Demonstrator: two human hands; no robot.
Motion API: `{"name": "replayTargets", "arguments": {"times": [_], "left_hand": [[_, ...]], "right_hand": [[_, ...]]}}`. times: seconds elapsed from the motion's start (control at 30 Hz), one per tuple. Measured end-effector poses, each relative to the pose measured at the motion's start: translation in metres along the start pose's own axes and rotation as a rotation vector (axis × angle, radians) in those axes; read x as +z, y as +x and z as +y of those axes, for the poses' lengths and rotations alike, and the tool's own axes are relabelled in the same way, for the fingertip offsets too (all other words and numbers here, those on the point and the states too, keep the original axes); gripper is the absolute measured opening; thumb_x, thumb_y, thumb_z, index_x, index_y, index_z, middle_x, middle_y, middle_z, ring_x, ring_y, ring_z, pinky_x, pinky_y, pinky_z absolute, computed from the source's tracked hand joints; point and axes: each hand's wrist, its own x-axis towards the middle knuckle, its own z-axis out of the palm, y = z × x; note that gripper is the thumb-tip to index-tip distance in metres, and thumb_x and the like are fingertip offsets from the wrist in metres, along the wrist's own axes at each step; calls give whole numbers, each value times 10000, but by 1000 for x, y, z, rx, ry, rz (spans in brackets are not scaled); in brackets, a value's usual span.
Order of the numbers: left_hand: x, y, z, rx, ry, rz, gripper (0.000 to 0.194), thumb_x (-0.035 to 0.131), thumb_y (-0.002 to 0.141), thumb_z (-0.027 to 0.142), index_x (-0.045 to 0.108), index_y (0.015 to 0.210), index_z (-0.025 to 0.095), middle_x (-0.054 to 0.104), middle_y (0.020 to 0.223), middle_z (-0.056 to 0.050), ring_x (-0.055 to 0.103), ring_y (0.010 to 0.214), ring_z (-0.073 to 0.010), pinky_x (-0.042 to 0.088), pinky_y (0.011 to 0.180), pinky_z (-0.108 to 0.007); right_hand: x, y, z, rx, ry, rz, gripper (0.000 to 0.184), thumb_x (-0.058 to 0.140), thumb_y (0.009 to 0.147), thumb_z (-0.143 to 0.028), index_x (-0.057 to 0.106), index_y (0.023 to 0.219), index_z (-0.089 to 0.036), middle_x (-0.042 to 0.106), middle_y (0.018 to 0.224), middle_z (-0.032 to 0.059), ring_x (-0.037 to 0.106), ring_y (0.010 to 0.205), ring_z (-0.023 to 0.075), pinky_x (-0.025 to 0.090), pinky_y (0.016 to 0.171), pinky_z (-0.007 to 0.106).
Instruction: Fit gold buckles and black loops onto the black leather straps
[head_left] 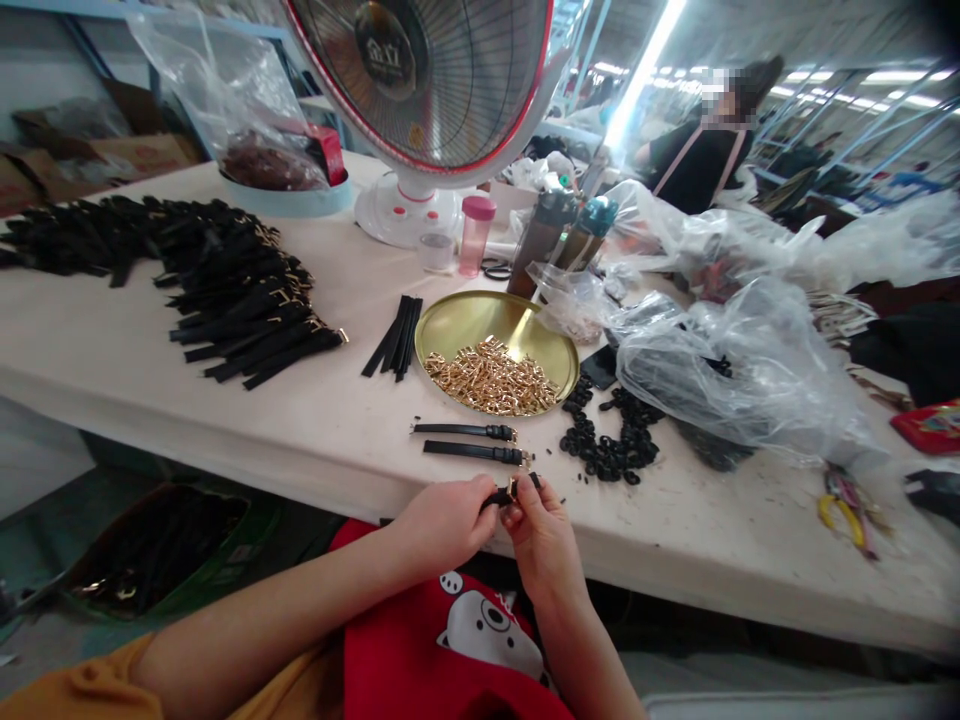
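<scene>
1. My left hand (454,515) grips a black strap (495,496) at the near edge of the table (315,410).
2. My right hand (546,535) pinches a black bit (535,481) by the gold buckle (512,489); I can't tell if it's the strap's tip.
3. I think I'm working on the buckle end now.
4. The next move seems to need small, careful pinches, with the strap held steady.

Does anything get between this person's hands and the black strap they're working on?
Nothing visible does: the left hand and right hand both hold the strap directly. Two other straps lie on the table just beyond, not in between.
</scene>
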Motion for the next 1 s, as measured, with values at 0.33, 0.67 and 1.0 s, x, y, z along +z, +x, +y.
{"name": "replayTargets", "arguments": {"times": [0.33, 0.67, 1.0], "left_hand": [[4, 8, -1, 36, -470, -60, 206, 358, 837, 301, 485, 741, 172, 552, 668, 18, 501, 630, -114, 367, 580, -211], [9, 12, -10, -95, -563, -124, 214, 341, 825, 311, 445, 694, 179, 537, 583, 45, 421, 464, -84, 318, 465, -197], [13, 13, -12, -83, -553, -127, 229, 382, 818, 356, 445, 680, 184, 517, 553, 48, 443, 482, -99, 325, 466, -202]], "right_hand": [[-6, -5, 10, -155, -242, -17, 289, 603, 719, -449, 482, 682, -189, 469, 545, -62, 402, 463, 73, 320, 434, 206], [-15, -8, 4, -324, -621, -53, 220, 512, 798, -365, 481, 669, -189, 459, 590, -41, 429, 558, 104, 363, 550, 236], [-22, -10, 4, -596, -894, -70, 69, 538, 775, -233, 517, 722, -195, 512, 689, -13, 476, 627, 128, 382, 593, 256]]}}
